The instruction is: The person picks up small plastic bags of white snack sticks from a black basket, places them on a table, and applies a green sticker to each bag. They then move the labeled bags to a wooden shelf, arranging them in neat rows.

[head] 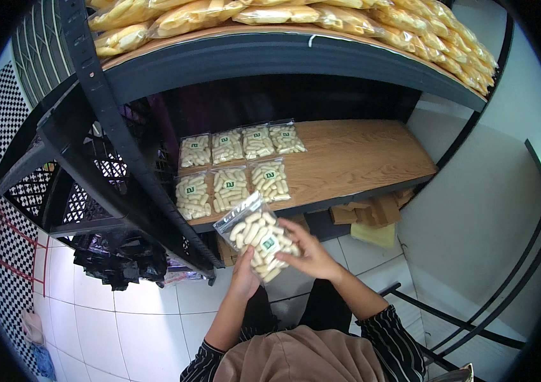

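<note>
A clear zip bag of pale finger-shaped snacks [256,234] is held tilted between both hands, in front of the lower shelf's front edge. My left hand [244,277] grips its lower left side, thumb on the front. At its right edge is my right hand [311,255], with the thumb near the bag's green-and-white label. On the wood-grain shelf [361,148] similar bags lie in two rows at the left. The back row [257,142] has several bags; the front row [230,188] has three. The held bag slightly overlaps the front row in view.
Above, a dark metal shelf beam [275,55] carries many bags of long yellow snacks [280,14]. Black plastic crates [84,191] and black bags [122,260] stand left of the rack post. Cardboard boxes [380,210] sit under the shelf. A black metal frame [461,324] is at lower right.
</note>
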Available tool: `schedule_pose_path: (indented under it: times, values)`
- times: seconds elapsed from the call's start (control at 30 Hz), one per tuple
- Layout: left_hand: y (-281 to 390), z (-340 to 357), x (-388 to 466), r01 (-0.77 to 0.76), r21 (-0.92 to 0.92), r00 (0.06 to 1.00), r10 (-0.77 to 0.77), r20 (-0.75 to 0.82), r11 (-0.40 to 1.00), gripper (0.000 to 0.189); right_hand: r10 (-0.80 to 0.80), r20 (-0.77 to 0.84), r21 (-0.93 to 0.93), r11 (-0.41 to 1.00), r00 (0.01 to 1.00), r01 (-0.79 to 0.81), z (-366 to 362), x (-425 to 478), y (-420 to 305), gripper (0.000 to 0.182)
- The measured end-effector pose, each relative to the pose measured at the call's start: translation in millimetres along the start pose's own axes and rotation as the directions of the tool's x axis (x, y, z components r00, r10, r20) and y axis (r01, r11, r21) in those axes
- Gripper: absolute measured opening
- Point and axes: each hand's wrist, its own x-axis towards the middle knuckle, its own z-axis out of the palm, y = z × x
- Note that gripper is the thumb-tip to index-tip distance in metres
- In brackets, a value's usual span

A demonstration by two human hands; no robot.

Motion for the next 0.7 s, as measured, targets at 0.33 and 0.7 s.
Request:
schedule_pose_path:
  times: [0.33, 0.7]
  values:
    - [-11, -13, -29, -0.013, 0.113, 0.995, 0.001, 0.103, 0.994, 0.043, -0.120, -0.582, -0.498, 0.835, 0.804, -0.236, -123, 65, 47, 0.057]
    - [-16, -29, -34, -0.002, 0.116, 0.999, -0.004, 0.053, 0.993, 0.045, -0.191, -0.582, -0.750, 0.501, 0.790, -0.431, -88, 53, 29, 0.057]
